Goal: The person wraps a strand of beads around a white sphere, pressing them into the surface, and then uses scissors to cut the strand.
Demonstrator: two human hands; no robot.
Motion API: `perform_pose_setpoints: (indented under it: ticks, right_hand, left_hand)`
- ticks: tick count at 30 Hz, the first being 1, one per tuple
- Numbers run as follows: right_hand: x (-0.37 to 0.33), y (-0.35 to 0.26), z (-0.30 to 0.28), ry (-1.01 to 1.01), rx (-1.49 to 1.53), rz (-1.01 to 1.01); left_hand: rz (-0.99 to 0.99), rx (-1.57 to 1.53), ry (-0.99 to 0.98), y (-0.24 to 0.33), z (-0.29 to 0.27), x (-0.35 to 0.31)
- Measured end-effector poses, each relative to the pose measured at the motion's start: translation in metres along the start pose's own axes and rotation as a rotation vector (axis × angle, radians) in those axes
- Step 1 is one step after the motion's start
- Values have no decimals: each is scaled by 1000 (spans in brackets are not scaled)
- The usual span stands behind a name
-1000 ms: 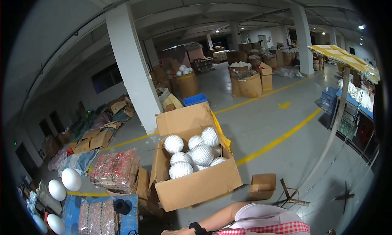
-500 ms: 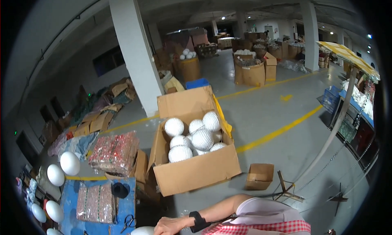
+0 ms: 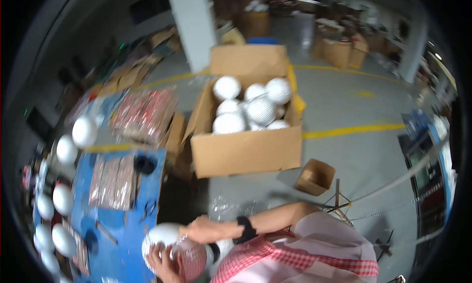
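At the lower edge, close to my body, a white ball (image 3: 166, 232) shows a smooth top and a silvery, textured left side. My left hand (image 3: 166, 264) grips it from the near side, fingers curled over its surface. My right hand (image 3: 202, 230) is closed at the ball's right side, fingertips pinched together against it. A thin strand seems to run by those fingertips, but blur hides what they hold. Beside the ball is the blue table (image 3: 130, 236), bearing scissors (image 3: 148, 210), a plastic-wrapped pack of strands (image 3: 113, 182) and a black round object (image 3: 145, 165).
An open cardboard box (image 3: 246, 154) of textured white balls (image 3: 260, 110) stands ahead. Smooth white balls (image 3: 63, 199) line the left. A small open carton (image 3: 315, 177) and a metal stand (image 3: 339, 204) are at right; a red plastic-wrapped bundle (image 3: 145, 113) lies beyond the table.
The view has tilted down, bringing the ball, my left hand and more of the blue table into sight. My right hand stays at the ball.
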State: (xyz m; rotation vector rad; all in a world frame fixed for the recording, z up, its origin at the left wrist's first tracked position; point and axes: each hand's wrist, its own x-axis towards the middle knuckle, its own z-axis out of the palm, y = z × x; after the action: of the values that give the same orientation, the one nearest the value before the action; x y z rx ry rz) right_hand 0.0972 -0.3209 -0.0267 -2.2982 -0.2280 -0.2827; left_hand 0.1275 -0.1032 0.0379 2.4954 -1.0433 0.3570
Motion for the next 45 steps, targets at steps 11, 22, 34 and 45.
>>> perform_pose_setpoints:
  ticks: [11,22,34,45]
  right_hand:
    - [14,0,-45,-248,881,336]
    - [19,-5,-51,-518,1112,338]
    - [24,-8,-58,-607,1137,337]
    - [13,15,-25,-574,1074,389]
  left_hand:
    - [-39,9,-85,7,0,23]
    - [-41,18,-76,6,7,22]
    - [-42,7,-66,5,10,23]
    - [-19,-26,-75,1,7,23]
